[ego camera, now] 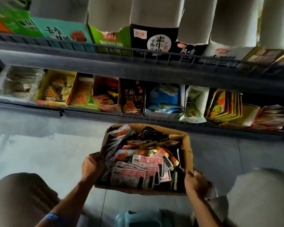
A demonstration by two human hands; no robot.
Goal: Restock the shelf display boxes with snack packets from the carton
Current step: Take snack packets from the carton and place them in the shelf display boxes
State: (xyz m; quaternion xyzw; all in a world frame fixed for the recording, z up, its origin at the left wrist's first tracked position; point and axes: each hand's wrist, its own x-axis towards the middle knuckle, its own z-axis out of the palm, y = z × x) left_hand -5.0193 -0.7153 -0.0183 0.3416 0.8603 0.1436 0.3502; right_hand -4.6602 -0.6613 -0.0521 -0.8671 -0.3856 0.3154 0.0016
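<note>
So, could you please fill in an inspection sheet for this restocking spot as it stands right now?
Surface: pale tiled floor below the shelves; whether the carton rests on it cannot be told.
Job's things: open carton full of mixed snack packets; display boxes on the lower shelf hold packets.
Clutter: teal object at the bottom edge, unclear.
Grippers: left hand grips the carton's left wall; right hand grips its right near corner.
Cables: nothing seen.
Surroundings: upper shelf with boxes and white rolls; the person's knees either side.
</note>
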